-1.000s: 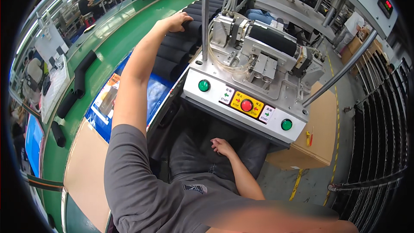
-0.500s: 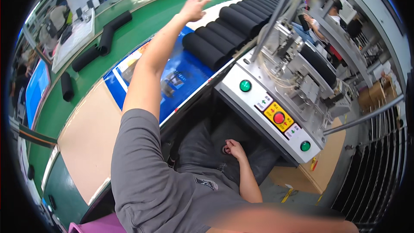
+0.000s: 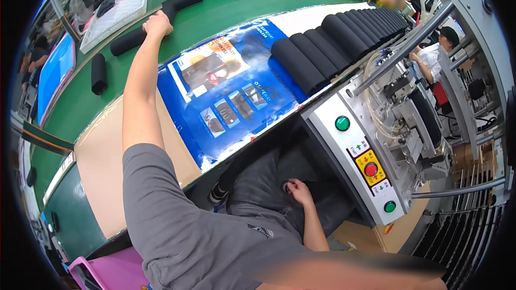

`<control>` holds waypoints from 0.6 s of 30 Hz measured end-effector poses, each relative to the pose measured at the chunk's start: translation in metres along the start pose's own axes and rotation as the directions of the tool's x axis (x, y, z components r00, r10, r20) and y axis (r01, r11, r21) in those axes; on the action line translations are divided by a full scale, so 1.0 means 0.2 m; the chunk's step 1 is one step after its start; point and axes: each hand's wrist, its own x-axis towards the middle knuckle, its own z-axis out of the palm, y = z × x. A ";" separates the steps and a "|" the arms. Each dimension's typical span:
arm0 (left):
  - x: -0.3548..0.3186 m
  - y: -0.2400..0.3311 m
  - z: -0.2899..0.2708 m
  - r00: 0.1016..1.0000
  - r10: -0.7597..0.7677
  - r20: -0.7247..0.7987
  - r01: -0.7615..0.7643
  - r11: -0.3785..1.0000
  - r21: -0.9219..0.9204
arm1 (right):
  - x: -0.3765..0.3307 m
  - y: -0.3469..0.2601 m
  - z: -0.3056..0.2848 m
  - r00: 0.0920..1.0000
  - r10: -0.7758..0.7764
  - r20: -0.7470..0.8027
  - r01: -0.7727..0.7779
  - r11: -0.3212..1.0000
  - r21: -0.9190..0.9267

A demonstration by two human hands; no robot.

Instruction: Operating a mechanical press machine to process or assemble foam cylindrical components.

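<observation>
My left hand (image 3: pixel 157 24) is stretched out to the far left over the green table, its fingers curled onto a black foam-like tube (image 3: pixel 169 13). The hand covers part of that tube. Touching or close to it are another black tube (image 3: pixel 189 0) beyond and a black tube (image 3: pixel 127 43) to the left. A further black tube (image 3: pixel 99 74) lies apart, nearer to me. Over my lap, my right hand (image 3: pixel 299 190) is closed, fingertips pinched together; a small dark, ring-like shape shows at them, too small to name.
A row of black tubes (image 3: pixel 317 51) lies along the far right, beside a blue printed sheet (image 3: pixel 247 123). At right stands a machine with green buttons (image 3: pixel 342 123) and a red one (image 3: pixel 371 169). Cardboard (image 3: pixel 134 156) covers the near left. Another person (image 3: pixel 430 59) sits beyond the machine.
My left hand has swung left, from above the table near the row of tubes to a loose tube. The view has shifted too. My right hand stays over my lap.
</observation>
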 end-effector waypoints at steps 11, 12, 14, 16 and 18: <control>-0.58 0.00 -0.97 0.832 0.536 -0.140 -0.549 0.765 -0.337 | -0.22 -0.31 -0.13 0.913 -0.381 -0.146 0.408 0.868 0.284; -0.70 0.04 -1.06 0.758 0.627 -0.177 -0.645 0.683 -0.342 | -0.27 -0.41 -0.16 0.890 -0.432 -0.146 0.455 0.836 0.307; -0.97 0.16 -1.19 0.584 0.783 -0.213 -0.771 0.454 -0.446 | -0.40 -0.62 -0.22 0.868 -0.461 -0.183 0.496 0.800 0.338; -1.25 0.29 -1.31 0.244 0.922 -0.301 -0.885 0.084 -0.459 | -0.53 -0.84 -0.29 0.610 -0.708 -0.355 0.777 0.623 0.092; -1.57 0.48 -1.34 0.026 0.938 -0.345 -0.862 -0.154 -0.484 | -0.66 -1.03 -0.35 0.464 -0.780 -0.420 0.841 0.537 -0.069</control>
